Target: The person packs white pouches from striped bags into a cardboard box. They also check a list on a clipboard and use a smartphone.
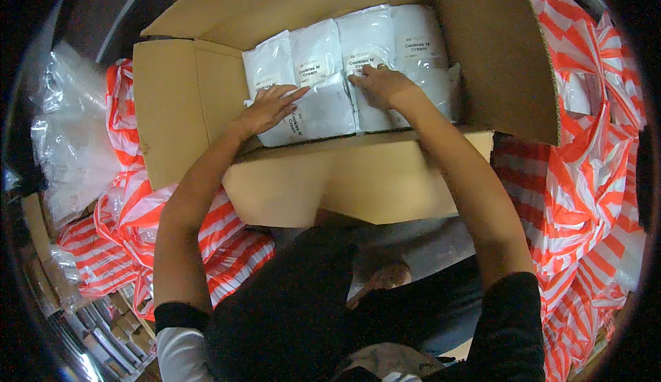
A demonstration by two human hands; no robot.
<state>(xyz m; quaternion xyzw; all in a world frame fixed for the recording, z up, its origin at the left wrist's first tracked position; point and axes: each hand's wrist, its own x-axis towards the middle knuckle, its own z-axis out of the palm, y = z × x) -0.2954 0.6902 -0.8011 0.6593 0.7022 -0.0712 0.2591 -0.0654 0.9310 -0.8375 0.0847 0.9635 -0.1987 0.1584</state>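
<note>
Pouches (365, 31), white and labelled, stand in close rows inside an open cardboard box (492, 51), probably so each props its neighbour. Left grip (267, 113) is spread, the left front pouch (329, 110) beneath its fingers; right grip (387, 87) curls over its neighbour's top, pinching or not, I can't tell.

Black lettering (310, 71) on pale labels (416, 46), white pouches (367, 29) beneath, one label (296, 124) turned sideways

Flat white plastic pouches (327, 110) lie in a rectangular brown cardboard box (499, 45), between bulging red-and-white striped plastic bags (578, 175) left and right
</note>
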